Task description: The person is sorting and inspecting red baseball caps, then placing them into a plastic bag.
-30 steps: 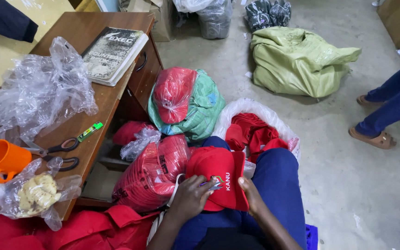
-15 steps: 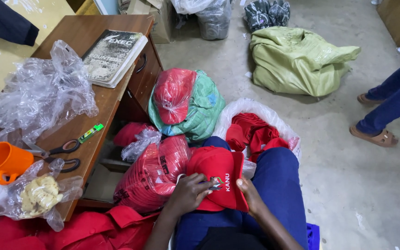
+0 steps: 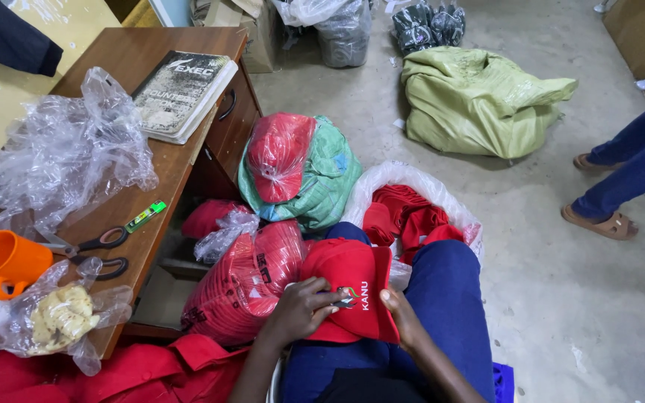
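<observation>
Wooden desk (image 3: 162,190) on the left, carrying crumpled clear plastic (image 3: 61,160), a thick book (image 3: 183,93), scissors (image 3: 91,250) and an orange cup (image 3: 3,261). Green sack (image 3: 479,101) on the concrete floor, far side. Green bundle (image 3: 322,175) topped by bagged red caps, and a clear bag of stacked red caps (image 3: 244,283) just beside the person's knee. Red cap (image 3: 349,287) lies on the person's lap (blue trousers). Left hand (image 3: 300,310) rests on its front panel, fingers curled, pinching a small tool at the embroidered patch. Right hand (image 3: 404,317) grips the cap's right edge, thumb on top.
</observation>
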